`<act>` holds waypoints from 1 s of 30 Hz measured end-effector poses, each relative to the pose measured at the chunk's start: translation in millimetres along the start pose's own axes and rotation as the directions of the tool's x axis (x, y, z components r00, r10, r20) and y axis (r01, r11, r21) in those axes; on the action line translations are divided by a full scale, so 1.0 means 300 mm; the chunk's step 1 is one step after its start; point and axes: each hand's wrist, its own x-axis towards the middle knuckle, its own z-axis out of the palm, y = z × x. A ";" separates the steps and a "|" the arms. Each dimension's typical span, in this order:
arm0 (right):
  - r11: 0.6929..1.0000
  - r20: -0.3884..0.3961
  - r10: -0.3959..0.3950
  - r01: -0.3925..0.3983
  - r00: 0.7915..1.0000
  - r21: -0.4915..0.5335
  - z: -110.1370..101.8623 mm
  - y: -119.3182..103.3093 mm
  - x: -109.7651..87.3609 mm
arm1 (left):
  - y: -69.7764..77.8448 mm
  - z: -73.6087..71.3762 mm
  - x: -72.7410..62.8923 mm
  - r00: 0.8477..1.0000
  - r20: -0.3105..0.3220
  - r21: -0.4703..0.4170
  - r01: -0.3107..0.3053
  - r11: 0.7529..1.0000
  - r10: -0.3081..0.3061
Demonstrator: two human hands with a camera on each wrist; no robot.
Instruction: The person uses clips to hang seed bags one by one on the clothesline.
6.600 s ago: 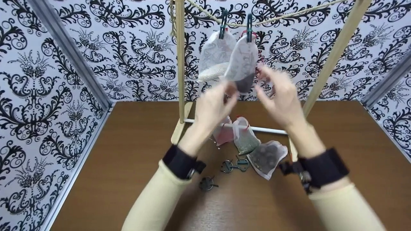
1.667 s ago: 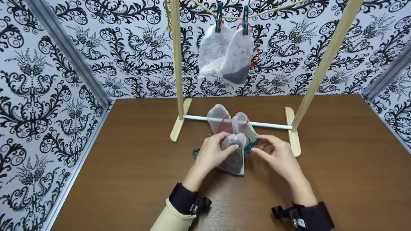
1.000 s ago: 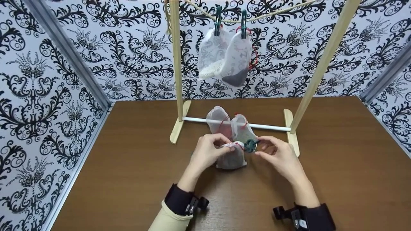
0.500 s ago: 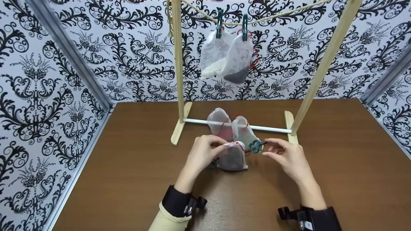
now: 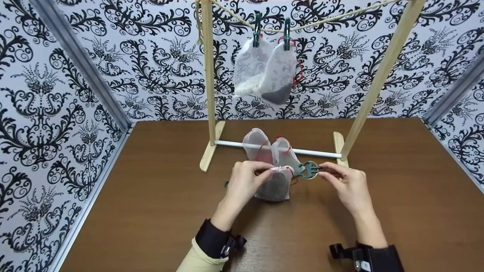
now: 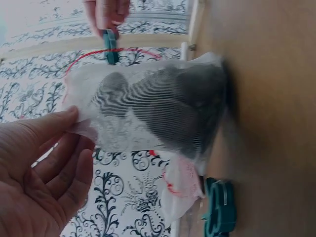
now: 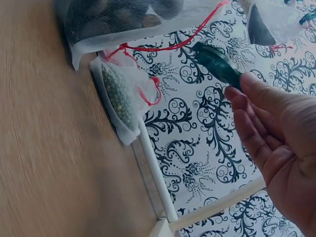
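Observation:
My left hand (image 5: 242,185) pinches the top edge of a white mesh drawstring bag (image 5: 275,187) between thumb and fingers. Through the mesh, large dark round lumps show in the left wrist view, and a red cord loops from its top. The bag hangs upright, its bottom at or just above the table. To its right, my right hand (image 5: 351,189) pinches a green clothespin (image 5: 309,170) by its handle end. The clothespin's other end points at the bag's top; whether they touch I cannot tell. Another green clothespin (image 6: 220,207) lies on the table near the bag.
Two filled mesh bags (image 5: 278,77) hang by green clothespins from a rope (image 5: 340,18) on a wooden frame (image 5: 209,75). A bag with pink contents (image 5: 257,145) and one with green grains (image 7: 116,94) lie by the frame's white bottom bar (image 5: 317,153).
Both hands have come down from the hanging bags. The dark-lump bag has been lifted by its top from the right side, and a clothespin picked up; lately the right hand drew slightly rightward.

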 end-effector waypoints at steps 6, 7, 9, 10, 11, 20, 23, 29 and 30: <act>0.992 -0.160 -0.085 0.099 0.984 0.084 -0.034 -0.013 0.035 | 0.028 -0.002 0.047 0.995 -0.043 0.112 -0.081 0.990 0.086; 0.988 -0.181 -0.114 0.131 0.977 0.084 -0.040 -0.021 0.047 | 0.038 -0.009 0.060 0.993 -0.046 0.151 -0.099 0.984 0.107; 0.978 -0.213 -0.178 0.197 0.961 0.074 -0.053 -0.041 0.077 | 0.063 -0.028 0.086 0.988 -0.053 0.229 -0.132 0.964 0.148; 0.972 -0.225 -0.211 0.228 0.951 0.056 -0.060 -0.055 0.095 | 0.076 -0.039 0.101 0.983 -0.058 0.265 -0.151 0.952 0.173; 0.966 -0.234 -0.241 0.257 0.942 0.039 -0.068 -0.069 0.114 | 0.090 -0.051 0.117 0.979 -0.062 0.297 -0.169 0.940 0.195; 0.885 -0.258 -0.464 0.452 0.847 -0.108 -0.143 -0.225 0.319 | 0.237 -0.148 0.253 0.959 -0.007 0.387 -0.260 0.885 0.285; 0.857 -0.246 -0.515 0.501 0.821 -0.120 -0.169 -0.269 0.381 | 0.275 -0.152 0.285 0.958 0.048 0.374 -0.279 0.885 0.281; 0.848 -0.289 -0.528 0.514 0.798 -0.130 -0.212 -0.349 0.482 | 0.348 -0.166 0.341 0.952 0.074 0.358 -0.302 0.884 0.296; 0.852 -0.306 -0.522 0.505 0.796 -0.139 -0.218 -0.363 0.496 | 0.362 -0.169 0.350 0.953 0.063 0.360 -0.300 0.884 0.297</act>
